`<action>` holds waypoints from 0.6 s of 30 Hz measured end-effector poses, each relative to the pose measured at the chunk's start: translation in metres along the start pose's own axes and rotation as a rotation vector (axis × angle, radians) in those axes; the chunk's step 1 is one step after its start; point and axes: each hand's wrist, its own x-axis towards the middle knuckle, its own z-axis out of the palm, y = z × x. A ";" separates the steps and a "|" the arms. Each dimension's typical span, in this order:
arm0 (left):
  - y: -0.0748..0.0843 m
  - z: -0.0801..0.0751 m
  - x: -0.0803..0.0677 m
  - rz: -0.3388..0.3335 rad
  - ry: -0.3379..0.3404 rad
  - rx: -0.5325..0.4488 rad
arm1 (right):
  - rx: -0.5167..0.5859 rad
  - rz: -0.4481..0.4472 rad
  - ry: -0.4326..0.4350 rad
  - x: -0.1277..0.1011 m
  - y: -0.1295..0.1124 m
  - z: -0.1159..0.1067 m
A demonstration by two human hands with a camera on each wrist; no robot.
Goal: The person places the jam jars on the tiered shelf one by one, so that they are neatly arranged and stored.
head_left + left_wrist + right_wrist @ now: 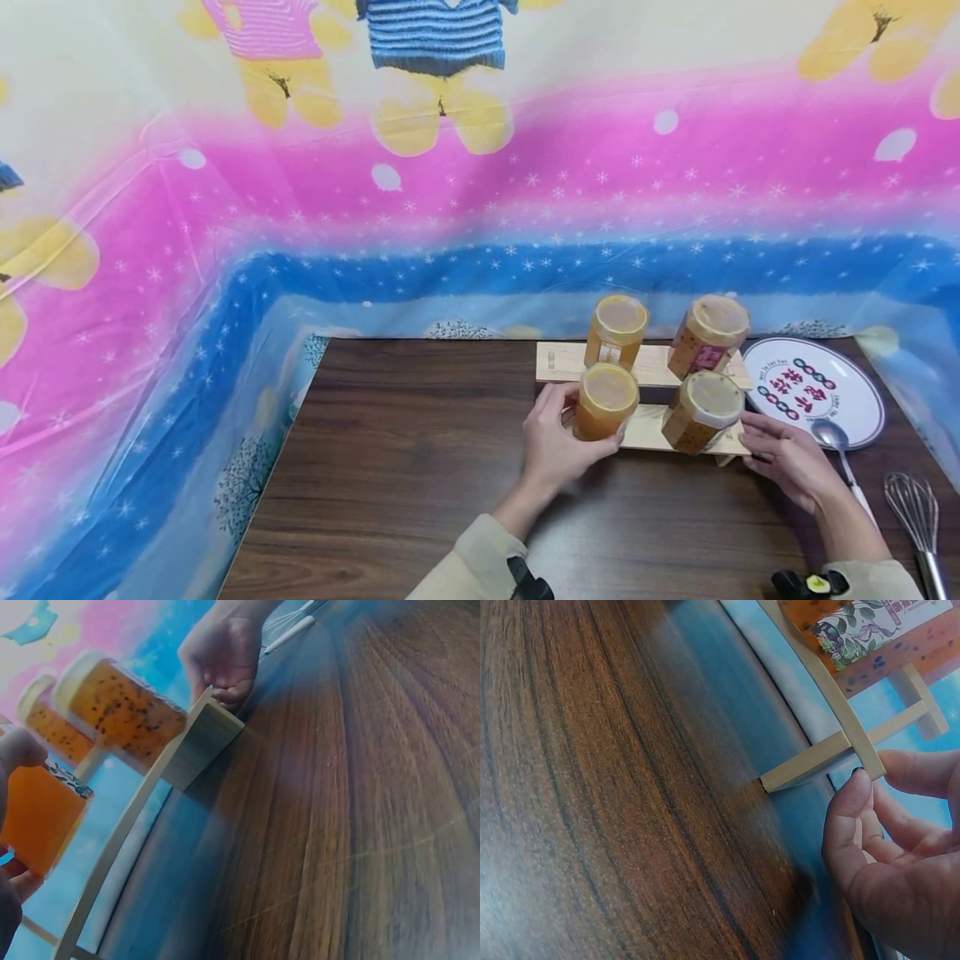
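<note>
A two-tier wooden rack [558, 360] bears several lidded jars. My left hand [558, 442] grips the front left jar [597, 414], which is filled with something plain orange; thumb and fingers lie on opposite sides of it. Whether this jar's base touches the lower board cannot be told. Beside it stands the front right jar [693, 421], dark-speckled in the left wrist view. Behind are the back left jar [618, 333] and the back right jar [705, 337] with a pinkish label. At the lower board's right end, my right hand [900, 832] pinches the rack's edge between thumb and fingers.
Right of the rack lies a white plate [862, 400] with red characters. A spoon [843, 450] leans over its rim, and a whisk [915, 508] lies nearer the table's right edge. The brown table [405, 450] meets a patterned cloth [450, 275] at the back.
</note>
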 end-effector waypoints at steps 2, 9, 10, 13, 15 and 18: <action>-0.001 0.004 0.000 -0.007 0.001 -0.007 | 0.003 -0.003 -0.003 0.000 0.000 -0.001; -0.006 0.013 -0.001 -0.040 0.010 -0.021 | 0.008 0.002 -0.009 0.001 0.001 -0.001; -0.006 0.013 -0.001 -0.042 0.013 -0.023 | 0.007 0.004 -0.008 0.001 0.001 -0.001; -0.008 0.015 -0.001 -0.042 0.020 -0.027 | 0.005 0.007 -0.006 0.001 0.001 -0.002; -0.010 0.016 -0.001 -0.037 0.024 -0.027 | 0.004 0.007 -0.005 0.001 0.001 -0.002; -0.012 0.018 -0.001 -0.029 0.031 -0.030 | 0.004 0.002 -0.009 0.001 0.001 -0.002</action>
